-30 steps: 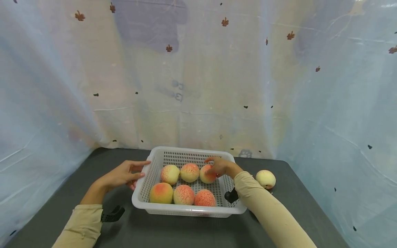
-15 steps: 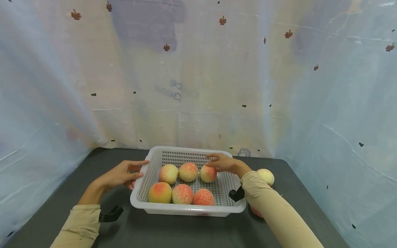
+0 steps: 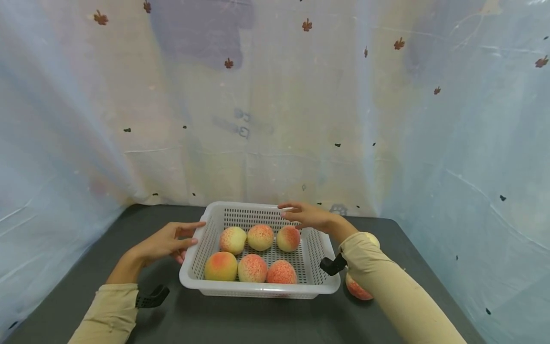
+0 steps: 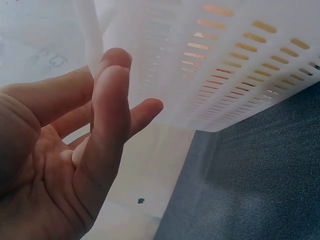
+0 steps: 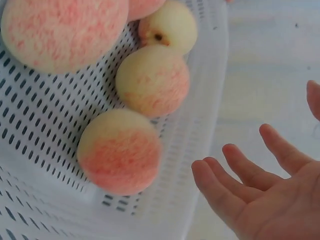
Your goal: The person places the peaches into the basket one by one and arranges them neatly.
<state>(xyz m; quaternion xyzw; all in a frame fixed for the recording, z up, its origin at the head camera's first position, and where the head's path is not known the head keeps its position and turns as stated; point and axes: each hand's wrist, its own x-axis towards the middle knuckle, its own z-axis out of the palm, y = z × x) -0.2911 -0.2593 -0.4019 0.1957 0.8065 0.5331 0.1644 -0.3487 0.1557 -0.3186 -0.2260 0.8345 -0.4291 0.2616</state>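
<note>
The dark grey table (image 3: 240,325) carries a white plastic basket (image 3: 258,289) with slotted walls, and pale printed curtains hang behind and on both sides. The basket stands near the middle of the table, and six peaches lie in it in two rows of three: the back row (image 3: 259,237) close to the far wall, the front row (image 3: 251,268) close to the near wall.

The left hand (image 3: 165,242) is at the left wall of the basket. Its fingers (image 4: 110,105) are straight and spread, the grip is apart and holds nothing; from the left wrist view I cannot tell if the fingertips touch the wall or are only just beside it.

The right hand (image 3: 307,216) hovers over the far right corner of the basket, above the back-right peach (image 3: 288,238). Its fingers (image 5: 247,167) are stretched out and empty, so this grip is apart too.

Outside the basket, two more peaches lie on the table just beside its right wall, one (image 3: 358,289) nearer and one (image 3: 373,238) farther, both partly hidden by the right sleeve (image 3: 386,282).
</note>
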